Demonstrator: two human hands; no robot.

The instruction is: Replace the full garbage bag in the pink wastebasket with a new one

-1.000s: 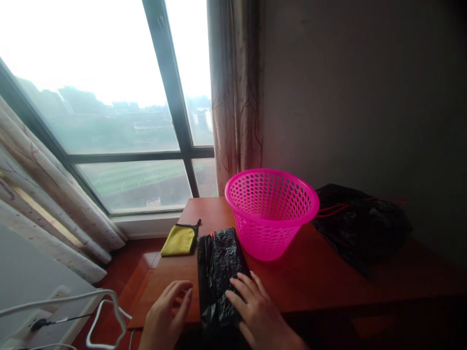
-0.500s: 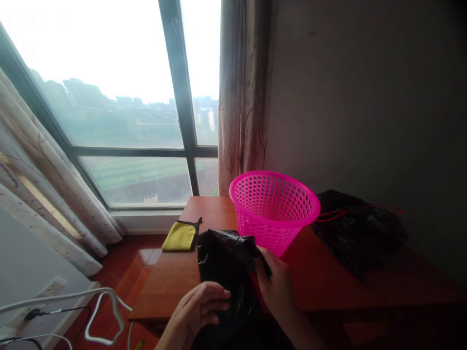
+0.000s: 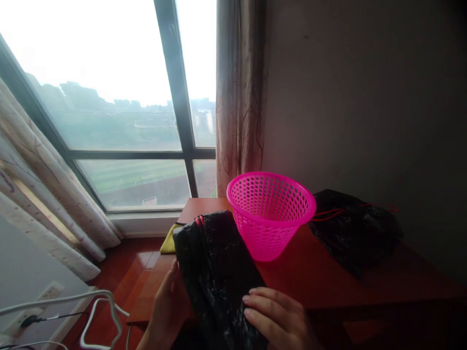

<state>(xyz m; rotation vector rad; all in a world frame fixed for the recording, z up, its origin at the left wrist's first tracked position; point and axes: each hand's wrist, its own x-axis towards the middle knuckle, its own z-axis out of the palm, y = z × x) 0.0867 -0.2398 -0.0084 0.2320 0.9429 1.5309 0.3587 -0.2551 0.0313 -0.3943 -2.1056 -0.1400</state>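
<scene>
A black plastic garbage bag [image 3: 219,265] with red drawstring showing at its top edge is held up in front of me, flattened into a long strip. My left hand [image 3: 168,304] is at its left edge, closed on it, with some fingers hidden behind the plastic. From the right, my right hand [image 3: 279,313] grips the lower right part, its fingers bent over the front. Just beyond the bag a pink perforated plastic basket [image 3: 268,233] stands upright on the wooden table [image 3: 302,277].
Another black bag [image 3: 357,228] with red drawstrings lies crumpled at the table's right, near the wall. A yellow cloth [image 3: 168,242] with dark edging is partly covered by the held bag. White cables [image 3: 105,296] and a wall socket [image 3: 51,291] are at lower left, beside the window.
The bag has turned and risen, so its red drawstring now faces up at the top left. My right hand has moved down along it; my left hand has shifted left to its edge.
</scene>
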